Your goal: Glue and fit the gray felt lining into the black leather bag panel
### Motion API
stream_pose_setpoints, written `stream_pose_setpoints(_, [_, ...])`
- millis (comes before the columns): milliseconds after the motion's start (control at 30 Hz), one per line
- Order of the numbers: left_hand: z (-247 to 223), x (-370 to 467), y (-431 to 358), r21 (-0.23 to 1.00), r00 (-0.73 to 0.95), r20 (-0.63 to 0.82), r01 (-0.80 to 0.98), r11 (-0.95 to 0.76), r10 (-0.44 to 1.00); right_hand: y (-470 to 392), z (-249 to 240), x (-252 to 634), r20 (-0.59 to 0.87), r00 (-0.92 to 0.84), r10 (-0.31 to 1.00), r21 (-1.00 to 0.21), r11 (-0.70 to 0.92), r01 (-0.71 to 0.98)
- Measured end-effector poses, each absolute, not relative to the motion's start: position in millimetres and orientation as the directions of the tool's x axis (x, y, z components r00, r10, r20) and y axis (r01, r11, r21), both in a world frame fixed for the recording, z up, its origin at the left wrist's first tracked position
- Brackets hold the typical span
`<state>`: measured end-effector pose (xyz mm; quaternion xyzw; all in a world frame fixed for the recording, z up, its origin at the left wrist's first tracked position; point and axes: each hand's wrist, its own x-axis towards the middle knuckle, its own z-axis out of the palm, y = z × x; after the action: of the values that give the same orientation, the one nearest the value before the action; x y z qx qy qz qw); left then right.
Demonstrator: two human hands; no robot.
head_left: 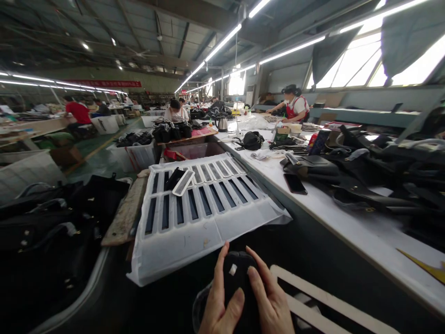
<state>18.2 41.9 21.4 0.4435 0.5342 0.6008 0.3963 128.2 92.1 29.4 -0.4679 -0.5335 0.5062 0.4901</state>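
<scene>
Between both hands (243,306), a small rounded black piece (239,278) bears a white tag.

Both hands (243,301) cut off below

Head view, wide-angle lens. Strong barrel distortion: the long white worktable edge (347,236) and roof beams bow and splay toward the frame borders.

Light sources: rows of long white fluorescent tube lights (222,42) along the ceiling, plus daylight through the large slanted windows (358,62) at upper right. Windows are overexposed, blown out to pure white, with no detail behind them.

Overall exposure moderate; far hall evenly lit. Lower left dim: the heap of black leather bags (52,232) loses detail in shadow. The white slotted foam tray (194,232) reads bright, with soft shadowing only.

Focus acceptable at centre. Slight softness at the bottom edge and the far right corner.
</scene>
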Motion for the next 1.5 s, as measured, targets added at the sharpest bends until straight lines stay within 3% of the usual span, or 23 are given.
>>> stream_pose_setpoints(300, [23.6,10.1,36.6,0.996,-0.292,0.091,0.014,-0.091,0.952,91.4,21.7,127.9,0.136,-0.085,0.987,-0.977,0.148,0.152])
stream_pose_setpoints(500, [20.6,5.8,35.0,0.993,-0.272,0.106,-0.025,-0.118,0.956,95.0,28.5,141.0,0.363,-0.104,0.926,-0.895,0.378,0.236])
stream_pose_setpoints(833, [15.6,5.9,35.9,0.986,-0.296,0.162,0.085,-0.143,0.941,91.6,42.7,144.2,0.506,-0.201,0.839,-0.86,0.508,-0.044])
stream_pose_setpoints(1067, [26.4,13.6,36.8,0.985,-0.321,0.171,0.057,-0.162,0.932,97.4,42.8,133.1,0.299,-0.139,0.944,-0.944,0.272,-0.184])
stream_pose_setpoints(1267, [27.7,14.3,34.8,0.99,-0.324,0.143,0.063,-0.129,0.935,98.8,40.8,128.9,0.151,-0.09,0.984,-0.974,0.132,-0.184])
stream_pose_setpoints(1500, [27.7,6.2,32.4,0.998,-0.217,0.059,0.04,-0.052,0.974,106.8,38.2,132.8,-0.041,-0.131,0.99,-0.99,-0.057,-0.126])
